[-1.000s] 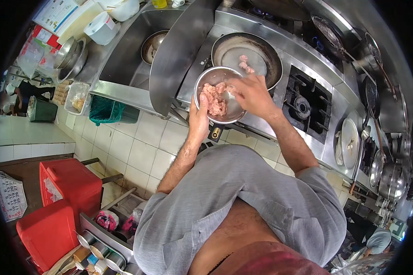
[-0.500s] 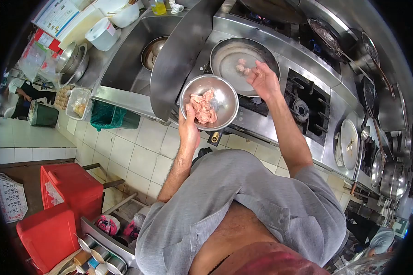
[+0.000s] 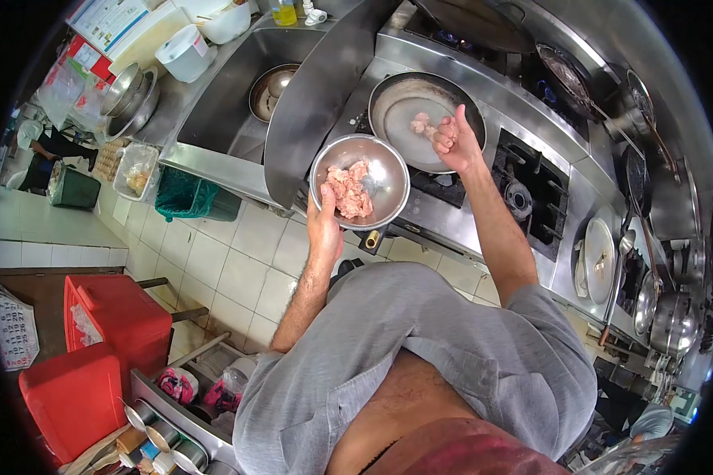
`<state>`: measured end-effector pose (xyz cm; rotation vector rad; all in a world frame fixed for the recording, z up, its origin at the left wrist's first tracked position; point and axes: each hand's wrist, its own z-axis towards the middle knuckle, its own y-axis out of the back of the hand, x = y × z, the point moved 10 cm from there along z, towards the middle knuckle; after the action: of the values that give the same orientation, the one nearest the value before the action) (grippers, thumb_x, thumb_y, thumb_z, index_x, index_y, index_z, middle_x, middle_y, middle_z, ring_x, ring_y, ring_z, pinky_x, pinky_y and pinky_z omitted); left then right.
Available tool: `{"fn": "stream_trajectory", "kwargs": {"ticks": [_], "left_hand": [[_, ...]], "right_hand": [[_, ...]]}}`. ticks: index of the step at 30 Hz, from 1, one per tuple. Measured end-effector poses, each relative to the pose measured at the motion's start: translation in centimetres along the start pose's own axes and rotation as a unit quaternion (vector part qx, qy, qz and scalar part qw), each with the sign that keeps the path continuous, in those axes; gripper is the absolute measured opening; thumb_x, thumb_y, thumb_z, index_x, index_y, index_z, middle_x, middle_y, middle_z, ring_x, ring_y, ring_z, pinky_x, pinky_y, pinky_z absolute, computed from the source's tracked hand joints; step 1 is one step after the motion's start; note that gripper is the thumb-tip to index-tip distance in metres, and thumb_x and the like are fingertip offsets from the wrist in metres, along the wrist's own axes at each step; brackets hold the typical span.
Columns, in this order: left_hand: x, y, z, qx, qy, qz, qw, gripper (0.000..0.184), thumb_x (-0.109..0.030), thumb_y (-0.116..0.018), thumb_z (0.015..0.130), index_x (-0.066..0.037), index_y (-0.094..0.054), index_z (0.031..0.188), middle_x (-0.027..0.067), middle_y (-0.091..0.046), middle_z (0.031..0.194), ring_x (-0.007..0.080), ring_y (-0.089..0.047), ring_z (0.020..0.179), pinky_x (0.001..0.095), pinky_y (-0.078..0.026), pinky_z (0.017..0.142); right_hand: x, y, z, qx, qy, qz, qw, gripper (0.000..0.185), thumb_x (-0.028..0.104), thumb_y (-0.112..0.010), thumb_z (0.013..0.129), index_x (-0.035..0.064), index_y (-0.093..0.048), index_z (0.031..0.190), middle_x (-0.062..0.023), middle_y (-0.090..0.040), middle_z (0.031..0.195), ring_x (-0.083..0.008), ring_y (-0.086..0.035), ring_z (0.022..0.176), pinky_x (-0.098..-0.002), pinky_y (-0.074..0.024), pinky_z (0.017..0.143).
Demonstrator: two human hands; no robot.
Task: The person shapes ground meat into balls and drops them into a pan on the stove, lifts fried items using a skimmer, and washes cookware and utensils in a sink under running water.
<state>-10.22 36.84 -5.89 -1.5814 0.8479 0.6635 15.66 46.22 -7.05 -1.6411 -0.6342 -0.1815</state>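
My left hand (image 3: pixel 324 226) grips the near-left rim of a steel mixing bowl (image 3: pixel 387 176), thumb inside and fingers underneath. A mound of raw, pink minced meat (image 3: pixel 348 190) lies in the bowl's left half. The bowl is tilted slightly and held in front of the stove. Over the right side of a wide frying pan (image 3: pixel 394 117) is my right hand (image 3: pixel 458 141), its fingers curled in and its thumb raised. Whatever those fingers hold, if anything, is hidden. Small lumps of meat (image 3: pixel 422 124) sit in the pan beside the curled fingers.
A curved metal splash guard (image 3: pixel 313 95) stands between the sink (image 3: pixel 222 103) and the stove. Right of the pan is a bare burner (image 3: pixel 519 198). Behind it, a dark pan (image 3: pixel 562 67) stands near a lit flame. A lined bin (image 3: pixel 186 194) is below the counter.
My right hand's fingers have curled in and its thumb has lifted; earlier they were loosely stretched over the pan. My left hand still holds the bowl. The view has shifted slightly.
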Motion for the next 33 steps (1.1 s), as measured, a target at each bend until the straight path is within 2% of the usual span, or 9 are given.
{"fn": "stream_trajectory", "kwargs": {"ticks": [6, 9, 10, 12, 16, 25, 29, 31, 33], "left_hand": [[0.3, -0.4, 0.2, 0.01, 0.002, 0.011, 1.0, 0.048, -0.032, -0.043, 0.092, -0.001, -0.033, 0.127, 0.0126, -0.043, 0.122, 0.0204, -0.044, 0.111, 0.0366, -0.037, 0.094], [0.5, -0.7, 0.6, 0.019, -0.003, 0.022, 1.0, 0.046, -0.032, -0.043, 0.092, -0.001, -0.035, 0.126, 0.0117, -0.044, 0.121, 0.0203, -0.045, 0.11, 0.037, -0.038, 0.093], [0.6, -0.9, 0.7, 0.024, -0.006, 0.027, 0.999, 0.046, -0.031, -0.043, 0.092, -0.001, -0.035, 0.126, 0.0118, -0.044, 0.121, 0.0204, -0.045, 0.11, 0.0371, -0.038, 0.093], [0.9, -1.0, 1.0, 0.027, -0.004, 0.026, 0.999, 0.046, -0.031, -0.043, 0.092, -0.002, -0.034, 0.126, 0.0119, -0.043, 0.122, 0.0207, -0.045, 0.11, 0.0373, -0.038, 0.093], [1.2, -1.2, 1.4, 0.026, 0.0, 0.056, 0.998, 0.048, -0.032, -0.043, 0.092, -0.002, -0.032, 0.128, 0.0127, -0.043, 0.123, 0.0213, -0.044, 0.111, 0.0376, -0.038, 0.093], [2.1, -3.5, 0.9, 0.089, 0.031, 0.075, 0.993, 0.053, -0.038, -0.044, 0.091, 0.0, -0.034, 0.127, 0.0129, -0.044, 0.121, 0.0191, -0.044, 0.11, 0.0319, -0.036, 0.094], [2.2, -2.7, 1.0, 0.078, 0.027, 0.071, 0.994, 0.054, -0.038, -0.045, 0.09, 0.0, -0.034, 0.127, 0.013, -0.044, 0.122, 0.0194, -0.044, 0.111, 0.0324, -0.036, 0.094], [2.1, -2.3, 1.0, 0.066, 0.032, 0.062, 0.995, 0.055, -0.038, -0.045, 0.09, -0.001, -0.033, 0.128, 0.0131, -0.043, 0.123, 0.0197, -0.043, 0.112, 0.0334, -0.035, 0.095], [2.0, -1.7, 1.2, 0.058, 0.024, 0.068, 0.996, 0.055, -0.038, -0.045, 0.09, -0.001, -0.033, 0.128, 0.0131, -0.043, 0.123, 0.0197, -0.043, 0.113, 0.0338, -0.035, 0.095]], "right_hand": [[0.7, 0.9, -0.7, -0.047, 0.025, -0.097, 0.994, 0.045, 0.055, -0.047, 0.083, 0.0105, -0.052, 0.073, 0.0019, -0.04, 0.056, -0.0098, -0.036, 0.047, -0.0242, -0.0269, 0.043], [3.9, 2.9, -0.9, -0.22, 0.091, -0.663, 0.71, 0.038, 0.04, -0.053, 0.082, 0.0044, -0.064, 0.092, -0.0075, -0.058, 0.077, -0.023, -0.055, 0.071, -0.034, -0.0446, 0.067], [3.8, 3.6, -0.9, -0.22, 0.089, -0.663, 0.71, 0.038, 0.04, -0.053, 0.082, 0.0044, -0.064, 0.092, -0.0075, -0.058, 0.077, -0.023, -0.055, 0.071, -0.034, -0.0446, 0.067], [4.2, 0.9, -1.0, -0.161, 0.192, -0.83, 0.499, 0.028, 0.028, -0.059, 0.078, 0.0063, -0.065, 0.095, -0.0105, -0.059, 0.091, -0.0287, -0.055, 0.085, -0.0377, -0.0432, 0.08], [2.3, -9.8, -5.0, -0.057, 0.281, -0.787, 0.547, 0.026, 0.014, -0.062, 0.073, 0.0102, -0.063, 0.099, -0.0102, -0.058, 0.101, -0.0287, -0.053, 0.091, -0.0385, -0.0411, 0.084], [-8.5, -14.5, -6.2, 0.138, 0.292, -0.894, 0.31, 0.045, 0.009, -0.061, 0.071, 0.0132, -0.052, 0.115, 0.0005, -0.058, 0.083, -0.0179, -0.048, 0.091, -0.0328, -0.0313, 0.078], [-6.9, -14.8, -7.7, 0.124, 0.33, -0.879, 0.321, 0.038, 0.01, -0.057, 0.077, 0.0117, -0.052, 0.114, -0.0004, -0.057, 0.082, -0.0172, -0.049, 0.083, -0.0326, -0.034, 0.076], [-3.4, -11.2, -6.4, 0.03, 0.217, -0.606, 0.765, 0.028, 0.018, -0.049, 0.085, 0.0077, -0.052, 0.111, -0.0016, -0.054, 0.078, -0.0162, -0.049, 0.074, -0.0321, -0.0373, 0.07], [-0.6, -9.3, -6.4, 0.002, 0.2, -0.414, 0.888, 0.026, 0.019, -0.045, 0.086, 0.006, -0.053, 0.107, -0.0012, -0.052, 0.074, -0.0153, -0.046, 0.068, -0.0306, -0.0357, 0.064]]}}
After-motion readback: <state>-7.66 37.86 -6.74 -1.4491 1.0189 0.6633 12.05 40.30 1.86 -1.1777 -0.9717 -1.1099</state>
